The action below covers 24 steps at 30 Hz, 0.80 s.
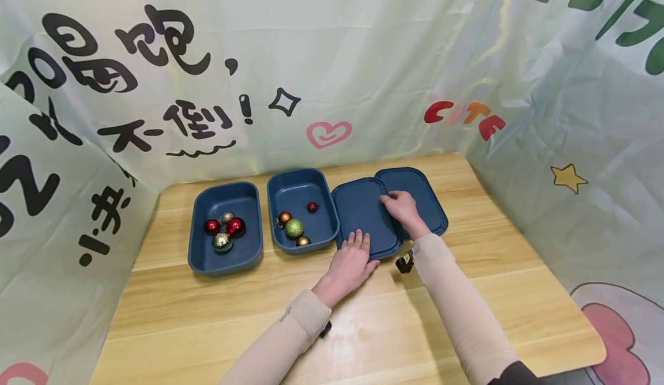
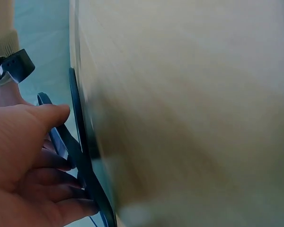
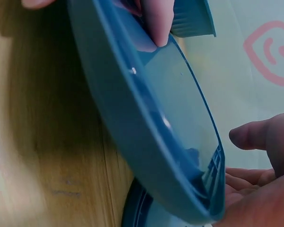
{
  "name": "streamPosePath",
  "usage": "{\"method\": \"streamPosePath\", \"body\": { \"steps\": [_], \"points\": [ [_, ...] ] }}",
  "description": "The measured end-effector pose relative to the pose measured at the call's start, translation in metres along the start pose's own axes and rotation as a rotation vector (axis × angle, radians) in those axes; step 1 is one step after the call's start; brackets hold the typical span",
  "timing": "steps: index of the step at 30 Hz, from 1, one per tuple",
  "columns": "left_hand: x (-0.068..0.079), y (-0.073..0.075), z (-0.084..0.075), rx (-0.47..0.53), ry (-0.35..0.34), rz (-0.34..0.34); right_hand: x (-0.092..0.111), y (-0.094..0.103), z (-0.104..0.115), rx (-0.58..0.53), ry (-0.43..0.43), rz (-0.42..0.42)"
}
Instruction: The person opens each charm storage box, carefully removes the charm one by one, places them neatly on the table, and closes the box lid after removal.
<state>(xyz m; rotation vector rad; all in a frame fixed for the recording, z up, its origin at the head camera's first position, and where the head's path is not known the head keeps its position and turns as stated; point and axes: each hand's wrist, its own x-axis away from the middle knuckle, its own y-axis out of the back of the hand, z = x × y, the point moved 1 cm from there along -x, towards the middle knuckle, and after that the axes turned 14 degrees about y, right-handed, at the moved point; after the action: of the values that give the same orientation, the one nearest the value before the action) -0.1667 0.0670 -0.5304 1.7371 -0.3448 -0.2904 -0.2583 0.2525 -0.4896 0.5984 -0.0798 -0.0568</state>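
A dark blue rectangular lid lies on the table, its right part overlapping a second blue lid. My left hand rests its straight fingers on the front left of the upper lid. At that lid's right edge is my right hand. The right wrist view shows the right thumb apart from the lid, with the other fingers partly hidden behind its corner. To the left stand two open blue boxes: the nearer box and the far-left box. Each contains several Christmas baubles, including a green bauble and a red bauble.
All of this sits on a light wooden table. A printed cloth hangs behind the table and along both sides. Each wrist carries a small black device, such as the wrist device on the right.
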Motion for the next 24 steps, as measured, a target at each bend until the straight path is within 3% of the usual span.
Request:
{"method": "streamPosePath", "body": {
  "steps": [16,24],
  "points": [
    [-0.004,0.002,-0.014,-0.149,0.007,-0.019,0.011,0.002,0.002,0.166,0.152,-0.010],
    [-0.006,0.000,-0.016,-0.195,0.001,-0.003,0.022,-0.007,0.003,0.371,0.363,0.130]
  ]
}}
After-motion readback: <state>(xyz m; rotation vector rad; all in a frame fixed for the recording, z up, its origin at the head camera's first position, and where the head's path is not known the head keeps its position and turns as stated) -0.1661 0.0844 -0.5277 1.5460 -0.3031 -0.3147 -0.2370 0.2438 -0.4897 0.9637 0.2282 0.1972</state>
